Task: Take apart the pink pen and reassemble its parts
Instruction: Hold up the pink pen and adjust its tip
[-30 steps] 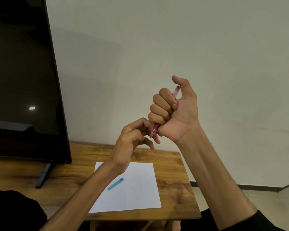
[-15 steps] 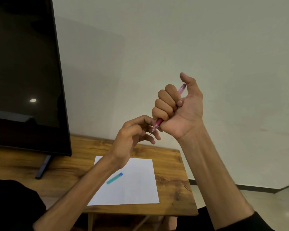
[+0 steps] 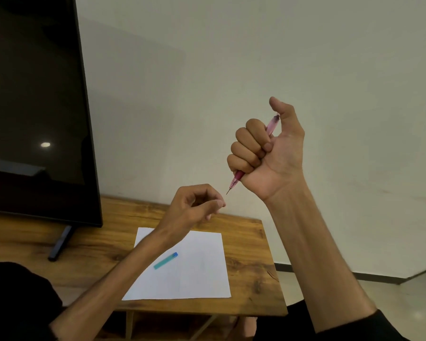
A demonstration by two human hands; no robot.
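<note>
A dark television screen (image 3: 32, 107) stands on its foot at the left end of the wooden table (image 3: 251, 244), and a white paper sheet (image 3: 194, 274) lies near the table's right front corner with a teal pen cap (image 3: 165, 260) resting on its left half. The right hand (image 3: 268, 153), raised above the table, is closed in a fist around the pink pen (image 3: 272, 125), thumb extended upward, with the pen's tip pointing down and left. The left hand (image 3: 194, 207) hangs just below that tip without touching it, fingers loosely curled, thumb and forefinger nearly together; whether it holds a small part cannot be determined.
</note>
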